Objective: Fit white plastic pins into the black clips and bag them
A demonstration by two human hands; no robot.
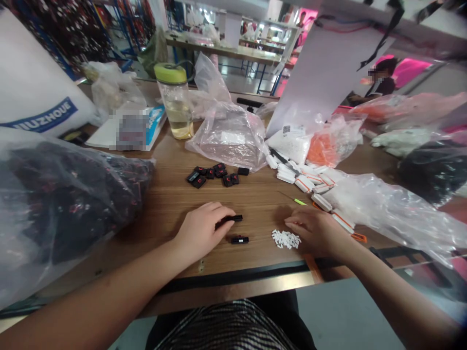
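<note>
Tabletop [175, 194]: L hand [200, 228] fingers [222, 213] pinch black bar [233, 218], R hand [315, 232] by pellets [285, 239].

1. One cam only, head-worn. It looks fwd & down along the wearer's forearms onto the wooden table [255, 199]. No 2nd view, so no overlap.
2. Close range: left hand [200, 231] & right hand [317, 233] sit lower-centre. The table's near edge is just below them, striped lap [226, 325] at btm edge.
3. Wide-angle lens, sides bend. Left bag [54, 209] & right bag [394, 214] crowd the frame edges.
4. Top of frame reaches far into the room: far bench [226, 48], another person [381, 80] upper right, small & soft.
</note>
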